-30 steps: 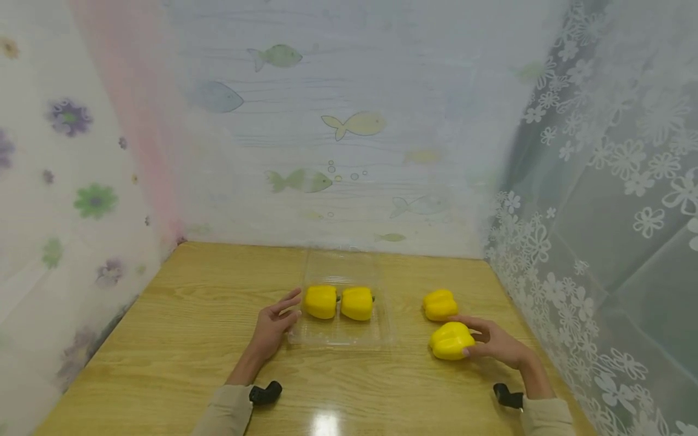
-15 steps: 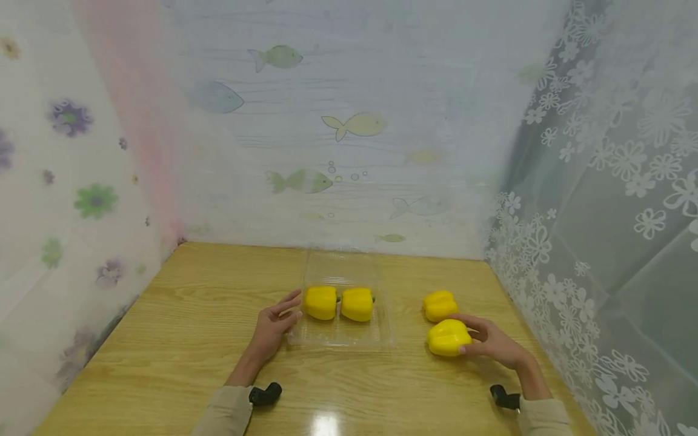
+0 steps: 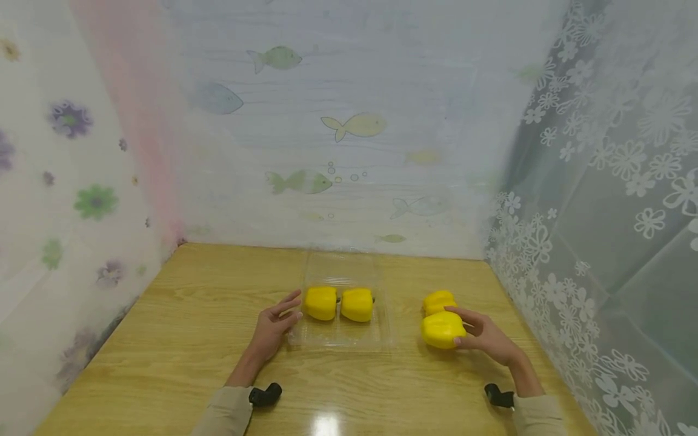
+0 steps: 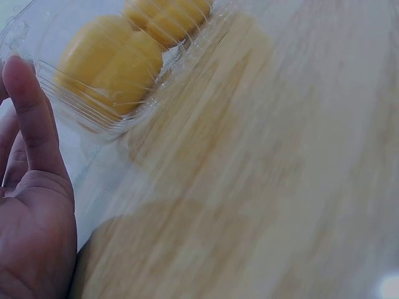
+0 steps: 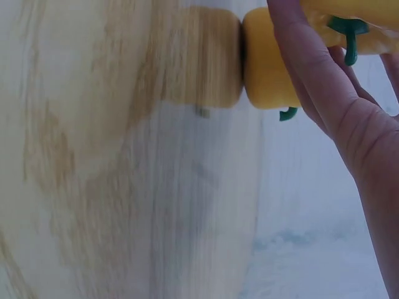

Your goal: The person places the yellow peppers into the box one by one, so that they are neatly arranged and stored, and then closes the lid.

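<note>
My right hand [image 3: 489,340] grips a yellow bell pepper [image 3: 442,330] between thumb and fingers, its green stem [image 5: 351,50] pointing back toward the wrist. In the right wrist view the held pepper is raised off the table. Behind it, partly hidden in the head view, another yellow bell pepper [image 3: 438,300] sits on the table. A clear plastic clamshell container [image 3: 340,336] lies with its lid laid back, two yellow bell peppers [image 3: 320,303] side by side along its back half. My left hand [image 3: 274,327] rests at the container's left edge, fingers extended, thumb [image 4: 31,112] right at the rim.
The wood-grain table [image 3: 191,339] carries all of this. A fish-print curtain [image 3: 349,157] hangs along its back edge, with patterned sheets on the left and right [image 3: 600,212]. Dark wrist-worn devices [image 3: 265,395] sit at both sleeves.
My right hand has moved the bell pepper up and a little to the left, so it now overlaps the pepper behind it. The left hand and the container have stayed put.
</note>
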A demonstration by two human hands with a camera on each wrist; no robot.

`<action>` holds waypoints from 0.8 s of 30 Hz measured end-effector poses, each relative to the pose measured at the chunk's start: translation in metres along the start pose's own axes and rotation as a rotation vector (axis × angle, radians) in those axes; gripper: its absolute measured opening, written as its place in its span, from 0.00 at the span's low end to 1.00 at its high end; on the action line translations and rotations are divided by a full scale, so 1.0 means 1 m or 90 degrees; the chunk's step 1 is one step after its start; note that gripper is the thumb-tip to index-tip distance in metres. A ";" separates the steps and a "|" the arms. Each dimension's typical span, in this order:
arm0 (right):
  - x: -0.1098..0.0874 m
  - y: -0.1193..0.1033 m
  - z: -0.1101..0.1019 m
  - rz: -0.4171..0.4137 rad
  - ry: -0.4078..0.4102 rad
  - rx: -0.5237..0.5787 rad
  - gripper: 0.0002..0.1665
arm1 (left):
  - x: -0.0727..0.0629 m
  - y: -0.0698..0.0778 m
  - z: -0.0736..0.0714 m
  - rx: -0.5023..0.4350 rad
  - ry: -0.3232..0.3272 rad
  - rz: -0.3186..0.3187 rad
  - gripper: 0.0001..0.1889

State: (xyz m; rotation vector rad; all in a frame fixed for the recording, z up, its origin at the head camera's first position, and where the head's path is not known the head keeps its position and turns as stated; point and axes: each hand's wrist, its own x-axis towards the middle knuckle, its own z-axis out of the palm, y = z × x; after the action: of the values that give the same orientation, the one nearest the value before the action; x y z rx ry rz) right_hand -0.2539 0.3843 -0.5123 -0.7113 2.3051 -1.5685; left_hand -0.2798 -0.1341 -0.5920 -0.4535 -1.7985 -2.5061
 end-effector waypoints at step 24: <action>0.011 -0.006 0.015 -0.022 0.027 0.047 0.40 | 0.000 -0.001 0.001 -0.020 -0.011 0.013 0.25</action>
State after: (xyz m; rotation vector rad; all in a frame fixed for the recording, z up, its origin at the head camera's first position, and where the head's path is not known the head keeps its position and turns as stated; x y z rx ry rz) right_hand -0.2541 0.3645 -0.5117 -0.7102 2.2630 -1.6901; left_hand -0.2800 -0.1331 -0.5931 -0.4937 -1.7542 -2.5273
